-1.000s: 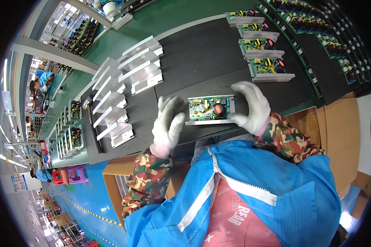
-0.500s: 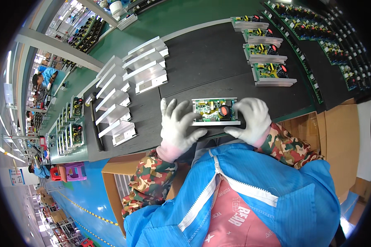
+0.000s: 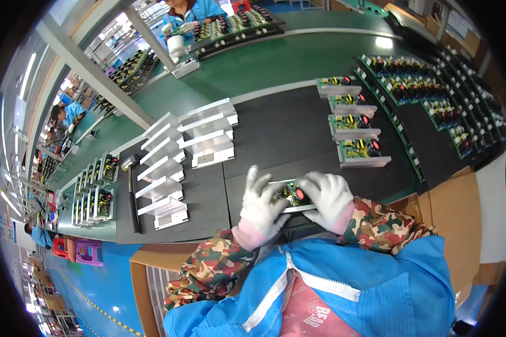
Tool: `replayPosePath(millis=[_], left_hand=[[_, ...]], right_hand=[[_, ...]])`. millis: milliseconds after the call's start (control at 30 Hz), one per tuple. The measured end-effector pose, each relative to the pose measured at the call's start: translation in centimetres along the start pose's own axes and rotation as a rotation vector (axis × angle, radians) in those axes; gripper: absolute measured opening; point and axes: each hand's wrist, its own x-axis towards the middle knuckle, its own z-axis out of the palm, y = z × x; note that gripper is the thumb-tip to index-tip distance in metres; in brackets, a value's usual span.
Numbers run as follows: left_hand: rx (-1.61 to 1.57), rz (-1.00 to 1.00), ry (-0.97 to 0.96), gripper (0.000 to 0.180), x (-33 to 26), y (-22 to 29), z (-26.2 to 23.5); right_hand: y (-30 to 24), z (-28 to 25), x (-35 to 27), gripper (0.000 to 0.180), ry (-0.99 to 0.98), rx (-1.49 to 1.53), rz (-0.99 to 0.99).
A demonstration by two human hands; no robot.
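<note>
In front of me, a green circuit board (image 3: 287,194) in a silver metal bracket lies at the near edge of the black mat. Yellow and black parts and a round red-topped part show on it. My left hand (image 3: 261,206), in a white glove, grips its left end, thumb at the near edge and index finger raised. Gloved in white too, my right hand (image 3: 330,201) closes over the right end, fingertips beside the red-topped part. Both hands hide the board's ends.
Bare metal brackets (image 3: 209,135) stand in two rows at left, beside a hammer (image 3: 132,194). Bracketed boards (image 3: 358,149) line up at right, with racks of more boards (image 3: 407,87) beyond. A co-worker (image 3: 194,12) handles boards across the green bench (image 3: 230,64). Open cardboard boxes (image 3: 454,210) flank me.
My view has tilted up, bringing the co-worker across the bench into sight. Both hands have drawn closer together, and their fingers now cover more of the circuit board.
</note>
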Motion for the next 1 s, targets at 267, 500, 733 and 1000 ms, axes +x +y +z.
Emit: replayPosePath(millis=[267,500,733,1000], left_hand=[[0.193,-0.215,0.033,0.072,2.2,-1.9,-3.8],[0.503,-0.292,0.106,0.076,5.8,-9.6,-7.8],[0.726,-0.585,-0.337,0.084,-1.6,-17.9,-6.9],[0.631,-0.134,-0.182,0.023,2.2,-16.6,-7.0]], right_hand=[[5.5,6.1,10.4,0.024,-0.298,-0.365,-0.335],[32.3,14.8,25.7,0.036,-0.756,-0.547,-0.028],[17.4,-0.2,23.9,0.063,-0.539,-0.389,0.223],[36.8,-9.7,10.5,0.051,-0.438,-0.423,0.369]])
